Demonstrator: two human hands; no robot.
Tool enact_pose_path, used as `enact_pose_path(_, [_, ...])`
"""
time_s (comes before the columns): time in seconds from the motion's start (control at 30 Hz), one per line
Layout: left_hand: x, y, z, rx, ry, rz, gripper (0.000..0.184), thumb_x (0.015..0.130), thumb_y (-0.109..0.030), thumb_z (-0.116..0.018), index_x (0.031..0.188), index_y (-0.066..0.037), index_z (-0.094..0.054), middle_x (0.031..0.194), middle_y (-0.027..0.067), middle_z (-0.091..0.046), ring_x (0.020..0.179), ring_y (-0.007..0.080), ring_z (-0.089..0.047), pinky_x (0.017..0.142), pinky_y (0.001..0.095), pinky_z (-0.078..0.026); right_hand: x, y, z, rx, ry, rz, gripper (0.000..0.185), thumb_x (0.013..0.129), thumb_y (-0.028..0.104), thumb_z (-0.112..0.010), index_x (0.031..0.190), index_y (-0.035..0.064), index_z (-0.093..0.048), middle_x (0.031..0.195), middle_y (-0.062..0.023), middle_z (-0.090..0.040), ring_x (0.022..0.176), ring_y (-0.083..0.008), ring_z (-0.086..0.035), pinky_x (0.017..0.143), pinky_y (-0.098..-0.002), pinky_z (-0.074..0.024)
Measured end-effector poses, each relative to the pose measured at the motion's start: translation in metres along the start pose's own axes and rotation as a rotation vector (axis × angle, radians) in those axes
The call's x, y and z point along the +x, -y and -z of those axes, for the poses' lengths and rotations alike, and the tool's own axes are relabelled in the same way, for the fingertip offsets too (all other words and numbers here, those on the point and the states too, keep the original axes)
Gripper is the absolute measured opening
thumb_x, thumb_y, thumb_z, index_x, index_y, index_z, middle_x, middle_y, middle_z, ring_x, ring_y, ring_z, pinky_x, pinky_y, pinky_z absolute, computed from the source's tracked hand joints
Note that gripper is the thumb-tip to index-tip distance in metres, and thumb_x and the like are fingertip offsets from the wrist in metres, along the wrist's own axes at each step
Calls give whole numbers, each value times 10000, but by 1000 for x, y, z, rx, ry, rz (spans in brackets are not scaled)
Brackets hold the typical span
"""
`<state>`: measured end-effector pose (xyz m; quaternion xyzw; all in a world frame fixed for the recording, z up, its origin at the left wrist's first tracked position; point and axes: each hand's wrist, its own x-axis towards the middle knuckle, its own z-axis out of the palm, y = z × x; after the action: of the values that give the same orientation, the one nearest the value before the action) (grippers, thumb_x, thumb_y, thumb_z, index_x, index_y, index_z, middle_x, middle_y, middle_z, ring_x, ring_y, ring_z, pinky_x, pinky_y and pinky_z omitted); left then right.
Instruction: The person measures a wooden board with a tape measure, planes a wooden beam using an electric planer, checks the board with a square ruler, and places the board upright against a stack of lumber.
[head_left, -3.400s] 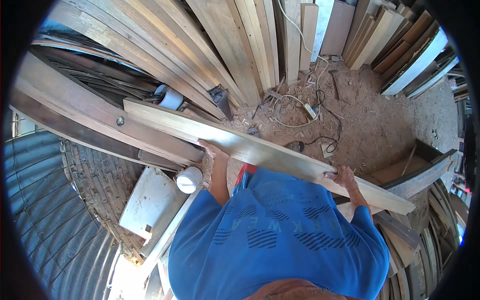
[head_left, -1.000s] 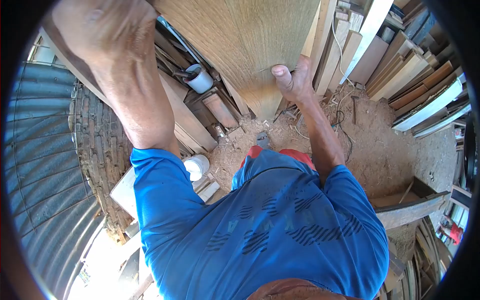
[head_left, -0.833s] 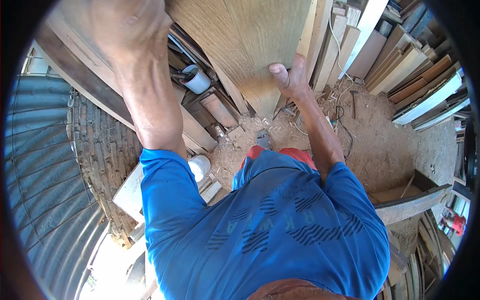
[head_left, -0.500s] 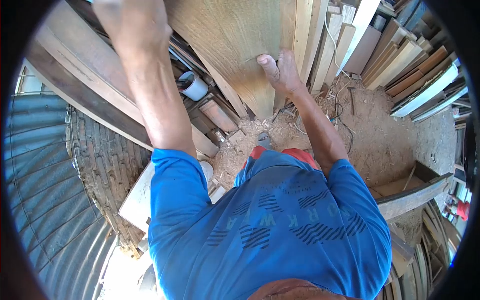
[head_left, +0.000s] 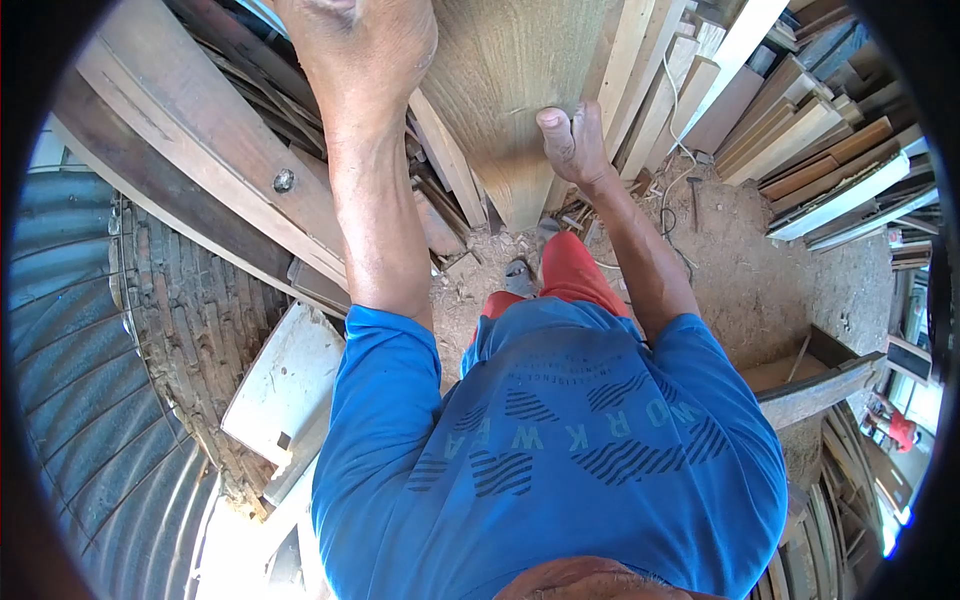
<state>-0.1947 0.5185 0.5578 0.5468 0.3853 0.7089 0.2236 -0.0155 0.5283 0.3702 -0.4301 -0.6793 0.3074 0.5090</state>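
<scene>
A wide wooden board (head_left: 505,80) stands on end in front of me, its lower end near the floor and its top cut off by the view. My right hand (head_left: 578,145) grips the board's right edge, thumb on the front face and the other fingers behind it. Up at the view's top, my left hand (head_left: 372,45) overlaps the board's left side. Its back faces me, and most of its fingers are hidden or out of view, so I cannot tell whether it holds anything.
Long planks (head_left: 210,130) lean on the left beside a corrugated metal sheet (head_left: 60,290). More timber pieces (head_left: 800,135) stand at the right. A cable (head_left: 668,215) and a hammer-like tool (head_left: 696,200) lie on the dusty floor. A person in red (head_left: 903,432) is far right.
My left hand and forearm have moved right and lower in view, now covering the white bucket. The board and right hand have shifted slightly right. One red-clad leg has come forward.
</scene>
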Motion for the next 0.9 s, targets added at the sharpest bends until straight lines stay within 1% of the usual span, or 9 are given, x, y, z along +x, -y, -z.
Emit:
enact_pose_path(0.07, [1, 11, 3, -6, -19, -26, 1053, 842, -663, -745, 1513, 42, -340, 1449, 188, -414, 1374, 307, -420, 1134, 486, -366, -1, -1, -2, 5, -5, 8, 962, 898, 815, -487, 1207, -87, -613, 956, -219, -724, 899, -318, -718, 820, -429, -549])
enact_pose_path(0.17, [-8, -14, -13, 43, -164, 40, 1068, 837, -666, -748, 1522, 38, -329, 1440, 186, -427, 1374, 310, -420, 1136, 485, -365, -1, 4, -3, 18, -27, 37, 959, 898, 812, -493, 1216, -85, -613, 953, -209, -725, 898, -308, -716, 820, -427, -548])
enact_pose_path(0.23, [-12, -19, -16, 38, -183, 33, 1075, 833, -673, -747, 1527, 33, -329, 1441, 183, -430, 1380, 314, -412, 1144, 485, -354, -3, 7, -3, 21, -22, 40, 953, 898, 811, -495, 1222, -77, -614, 954, -203, -726, 896, -304, -714, 818, -424, -548])
enact_pose_path(0.37, [-2, 12, 8, 59, -73, -46, 1062, 823, -680, -754, 1527, 10, -358, 1451, 170, -425, 1399, 314, -387, 1166, 485, -323, -6, 8, -5, 5, -47, 41, 943, 898, 811, -497, 1239, -60, -616, 959, -193, -730, 895, -292, -712, 819, -415, -548])
enact_pose_path(0.47, [2, 26, 17, 152, -100, 32, 1045, 813, -670, -771, 1515, 2, -388, 1439, 161, -434, 1400, 299, -383, 1170, 481, -313, -12, 9, -8, 7, -53, 17, 948, 894, 816, -496, 1250, -55, -614, 958, -188, -731, 895, -283, -712, 822, -411, -548])
enact_pose_path(0.57, [-8, -6, -11, 153, -256, 81, 1034, 814, -657, -781, 1506, 9, -397, 1433, 160, -444, 1399, 282, -383, 1170, 468, -310, -8, 5, -10, -2, -26, 44, 955, 891, 820, -496, 1251, -57, -611, 945, -189, -729, 883, -282, -710, 818, -415, -547])
enact_pose_path(0.63, [-11, -12, -15, 100, -284, 82, 1031, 820, -646, -783, 1507, 16, -391, 1441, 164, -444, 1398, 275, -387, 1172, 456, -308, -10, 5, -11, -4, -28, 44, 954, 891, 818, -499, 1246, -61, -610, 931, -194, -725, 868, -286, -708, 811, -418, -547])
enact_pose_path(0.77, [-9, -1, 0, 12, -209, 60, 1036, 832, -621, -787, 1519, 26, -358, 1477, 168, -430, 1392, 274, -402, 1177, 434, -305, -11, 11, -10, -35, -33, 45, 944, 897, 807, -506, 1237, -67, -609, 903, -201, -715, 841, -284, -705, 791, -419, -547])
enact_pose_path(0.9, [-9, -7, -37, 208, -403, 49, 988, 844, -606, -782, 1507, 9, -384, 1467, 158, -447, 1364, 272, -430, 1178, 431, -307, -8, 1, -8, -68, -70, 75, 925, 904, 792, -512, 1226, -70, -610, 872, -190, -707, 807, -278, -693, 764, -420, -540])
